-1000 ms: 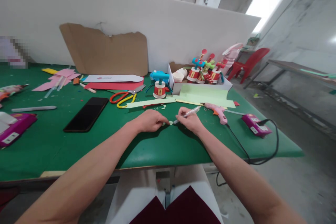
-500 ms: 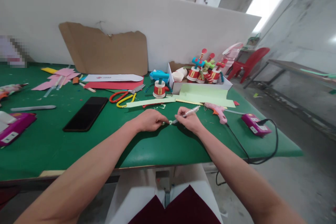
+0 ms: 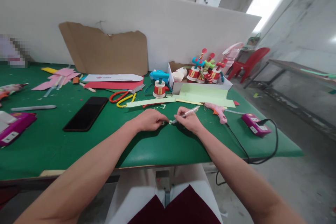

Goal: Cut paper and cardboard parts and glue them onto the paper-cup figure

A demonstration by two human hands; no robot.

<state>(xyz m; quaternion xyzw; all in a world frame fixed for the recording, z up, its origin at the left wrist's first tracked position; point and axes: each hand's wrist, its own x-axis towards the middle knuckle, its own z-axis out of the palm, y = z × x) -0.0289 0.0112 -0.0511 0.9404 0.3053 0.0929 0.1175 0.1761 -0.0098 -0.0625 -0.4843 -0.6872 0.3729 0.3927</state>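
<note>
Where slim pen [image 3: 191, 111] points, paper [image 3: 170, 122], possibly round

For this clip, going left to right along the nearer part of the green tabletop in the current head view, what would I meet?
A purple power strip, black phone, left hand, small pale piece, right hand holding a pen, pink glue gun, second purple power strip.

Grey, stained wall [image 3: 312, 24], bright window [image 3: 270, 1], red chair [image 3: 248, 64] near a brown table [image 3: 291, 67], grey floor [image 3: 301, 185].

Black phone [image 3: 86, 114] lying flat, brown cardboard [image 3: 106, 50] upright behind it, red chair [image 3: 254, 61] at right
</note>
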